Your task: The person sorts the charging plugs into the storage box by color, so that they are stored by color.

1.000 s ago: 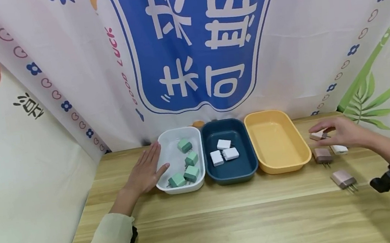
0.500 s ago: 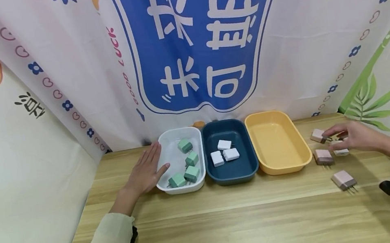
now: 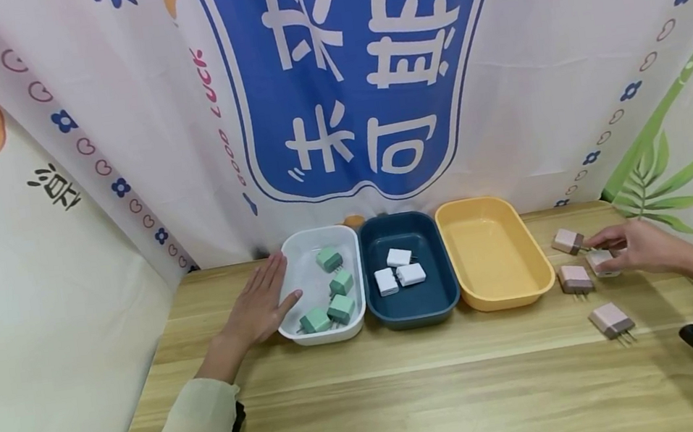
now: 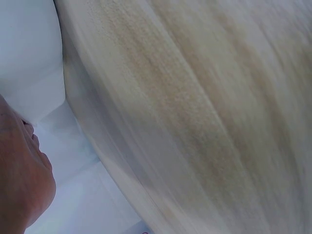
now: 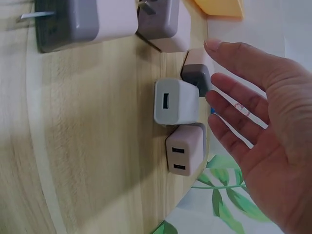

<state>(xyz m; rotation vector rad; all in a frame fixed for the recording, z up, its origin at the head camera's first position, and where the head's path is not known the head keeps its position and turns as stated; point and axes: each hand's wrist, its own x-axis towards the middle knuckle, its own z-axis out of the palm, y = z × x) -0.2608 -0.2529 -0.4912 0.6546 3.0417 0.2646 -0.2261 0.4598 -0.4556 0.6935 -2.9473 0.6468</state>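
Observation:
My left hand lies with straight fingers along the left rim of the white tray, thumb over the inside. Several green charger plugs are in that tray. At the right, my right hand reaches over a white charger plug, thumb and forefinger to either side of it in the head view. The right wrist view has the fingers spread, apart from the white charger plug. Pink charger plugs lie around it, one behind, one beside, another hidden by the hand in the head view.
A dark blue tray holds three white charger plugs. The yellow tray stands between it and the loose plugs. One more pink charger plug lies nearer the front of the wooden table. A printed curtain hangs behind.
My right hand has moved right, from above the rear pink charger plug to the white charger plug. The left hand has stayed at the white tray.

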